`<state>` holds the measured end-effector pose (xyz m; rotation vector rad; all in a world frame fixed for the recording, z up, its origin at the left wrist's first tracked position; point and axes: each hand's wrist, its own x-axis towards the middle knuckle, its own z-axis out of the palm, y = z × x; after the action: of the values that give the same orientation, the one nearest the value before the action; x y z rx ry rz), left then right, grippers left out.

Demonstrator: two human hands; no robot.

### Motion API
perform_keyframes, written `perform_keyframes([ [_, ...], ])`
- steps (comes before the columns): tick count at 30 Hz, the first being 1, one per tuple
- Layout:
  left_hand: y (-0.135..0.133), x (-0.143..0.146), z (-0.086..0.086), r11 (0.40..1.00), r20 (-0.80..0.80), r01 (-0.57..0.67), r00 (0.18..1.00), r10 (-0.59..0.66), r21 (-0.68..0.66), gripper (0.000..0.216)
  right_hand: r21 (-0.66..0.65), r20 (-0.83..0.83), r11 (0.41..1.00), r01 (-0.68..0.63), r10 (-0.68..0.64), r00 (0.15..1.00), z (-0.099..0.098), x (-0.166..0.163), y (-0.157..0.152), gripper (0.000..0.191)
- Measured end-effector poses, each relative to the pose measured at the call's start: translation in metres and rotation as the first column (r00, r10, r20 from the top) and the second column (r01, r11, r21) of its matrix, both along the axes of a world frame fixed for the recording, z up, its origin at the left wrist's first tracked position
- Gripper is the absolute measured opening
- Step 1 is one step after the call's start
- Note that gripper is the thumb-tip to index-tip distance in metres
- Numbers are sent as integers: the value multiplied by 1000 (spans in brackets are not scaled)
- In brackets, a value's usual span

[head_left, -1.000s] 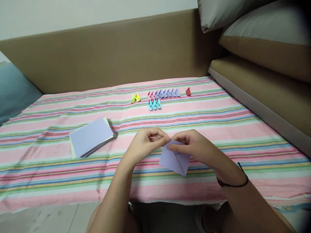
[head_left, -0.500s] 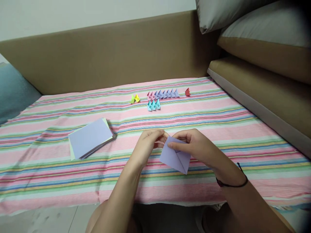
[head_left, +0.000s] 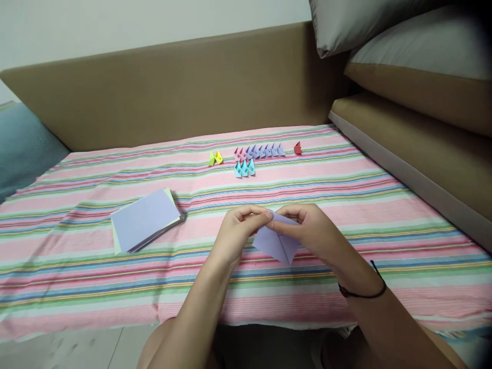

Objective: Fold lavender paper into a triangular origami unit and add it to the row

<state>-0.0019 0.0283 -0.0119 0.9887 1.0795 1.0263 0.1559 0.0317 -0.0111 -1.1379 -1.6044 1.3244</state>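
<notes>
Near the front edge of the striped cloth (head_left: 346, 179), head view: left hand (head_left: 240, 228) and right hand (head_left: 311, 230) both pinch the top of a lilac folded paper (head_left: 274, 245) (point downward). Paper stack (head_left: 144, 219) lies toward the left edge; small folded pieces (head_left: 255, 154) sit near the back edge.

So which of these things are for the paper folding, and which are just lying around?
For the folding: lilac sheet, pinched by left hand and right hand; paper stack; little folded pieces.
Just lying about: grey pillows; teal cushion.
</notes>
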Motion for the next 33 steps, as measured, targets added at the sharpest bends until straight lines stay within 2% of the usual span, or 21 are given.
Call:
perform_keyframes([
  [9, -2, 9, -2, 996, 207, -27, 977, 45, -89, 20, 50, 14, 999, 18, -19, 1000, 0, 1, -1, 18],
  [22, 1, 8, 0, 985, 319, 11, 947, 46, -172, 22, 20, 23, 1000, -16, 15, 1000, 1, 2, 0, 15],
  [24, 2, 5, 1, 989, 280, -51, 956, 88, -136, 28, 29, 8, 999, 30, -30, 1000, 2, 1, -1, 16],
  [25, 3, 4, 2, 990, 225, -117, 965, 131, -73, 31, 52, 5, 995, 91, -91, 996, 2, 1, -2, 16],
  [27, 1, 3, 4, 957, 68, -261, 965, 254, 125, 29, 176, 15, 944, 280, -287, 958, 4, -1, -4, 15],
  [28, 0, 3, 4, 935, -12, -291, 954, 299, 205, 29, 278, 16, 884, 376, -395, 919, 5, -2, -5, 13],
  [29, -1, 4, 4, 934, -77, -270, 952, 295, 235, 31, 390, 11, 807, 443, -485, 874, 5, -3, -6, 11],
  [31, -3, 6, 4, 985, -90, -116, 988, 128, 126, 41, 581, 0, 663, 473, -581, 814, 4, -4, -8, 15],
  [33, -4, 11, 3, 996, 103, 74, 992, -70, -40, 47, 695, 26, 596, 403, -580, 814, 1, -7, -9, 21],
])
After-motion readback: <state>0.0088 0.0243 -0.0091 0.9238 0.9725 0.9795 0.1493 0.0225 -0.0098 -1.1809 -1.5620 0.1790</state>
